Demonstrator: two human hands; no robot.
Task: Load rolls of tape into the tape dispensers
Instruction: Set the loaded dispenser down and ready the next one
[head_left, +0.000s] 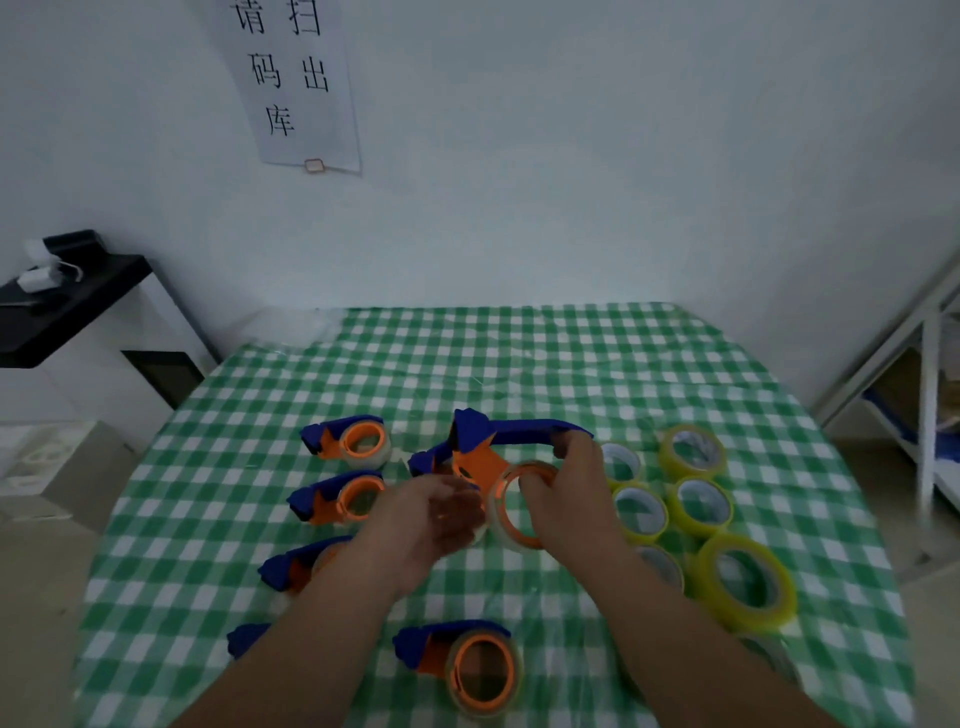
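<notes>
A blue and orange tape dispenser (488, 441) is lifted above the middle of the table, tilted, with a clear tape roll (511, 512) on its orange hub. My right hand (563, 499) grips its blue handle and the hub's rim. My left hand (431, 519) presses flat against the roll's left side. Several loaded dispensers lie on the cloth: far left (348, 439), below it (337, 499), one half hidden by my left arm (296, 564), and one near me (462, 660). Several yellow tape rolls (696, 504) lie to the right.
The table carries a green and white checked cloth (519, 364). A large yellow roll (745, 582) lies near the right edge. A black shelf (62, 301) stands at far left, a white metal rack (930, 395) at far right. A paper sign (296, 83) hangs on the wall.
</notes>
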